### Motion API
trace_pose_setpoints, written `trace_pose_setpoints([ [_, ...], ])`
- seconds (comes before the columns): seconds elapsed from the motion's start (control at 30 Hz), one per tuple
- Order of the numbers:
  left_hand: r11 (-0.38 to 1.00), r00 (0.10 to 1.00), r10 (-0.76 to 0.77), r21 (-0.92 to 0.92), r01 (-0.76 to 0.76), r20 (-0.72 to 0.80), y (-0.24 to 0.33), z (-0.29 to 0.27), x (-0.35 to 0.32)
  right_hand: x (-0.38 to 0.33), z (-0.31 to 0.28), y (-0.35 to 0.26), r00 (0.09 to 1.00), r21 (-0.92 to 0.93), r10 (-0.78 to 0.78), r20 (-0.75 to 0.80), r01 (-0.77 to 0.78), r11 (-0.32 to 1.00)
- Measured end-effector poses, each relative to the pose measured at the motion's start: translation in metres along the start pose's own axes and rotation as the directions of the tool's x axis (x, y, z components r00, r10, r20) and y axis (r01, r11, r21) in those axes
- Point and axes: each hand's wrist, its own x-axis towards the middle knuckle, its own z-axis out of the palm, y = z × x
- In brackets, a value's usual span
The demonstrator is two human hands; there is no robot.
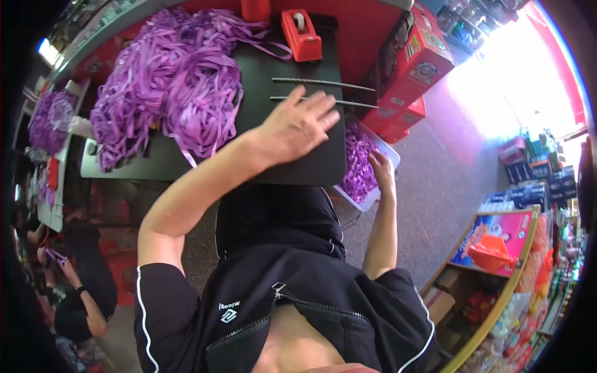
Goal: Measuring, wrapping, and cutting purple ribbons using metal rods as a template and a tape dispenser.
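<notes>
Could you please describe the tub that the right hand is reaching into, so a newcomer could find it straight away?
Start at the black table heaped with purple ribbon. Beyond its right edge, lower down by the red cartons, sits a shallow white tub where the right hand dips in. It is the only container there, and it holds loose purple ribbon pieces.

Purple ribbon heap [168,87] on black table [292,143]. Red tape dispenser [301,35]. More purple ribbon in white tray [387,163]. Red cartons [413,62]. Black jacket [292,311], white piping.
</notes>
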Motion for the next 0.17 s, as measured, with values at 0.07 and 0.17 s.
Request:
trace_pose_setpoints([
  [0.07, 0.973, 1.0, 0.021, -0.229, -0.018, 0.01, 0.03, -0.034, -0.013, -0.033, -0.002, -0.001, 0.998, 0.183, 0.064, 0.024, -0.068, 0.981],
  [0.17, 0.87, 1.0, 0.013, -0.494, -0.002, 0.018, 0.057, -0.068, -0.045, -0.058, -0.009, 0.007, 0.987, 0.331, 0.157, -0.027, -0.139, 0.933],
])
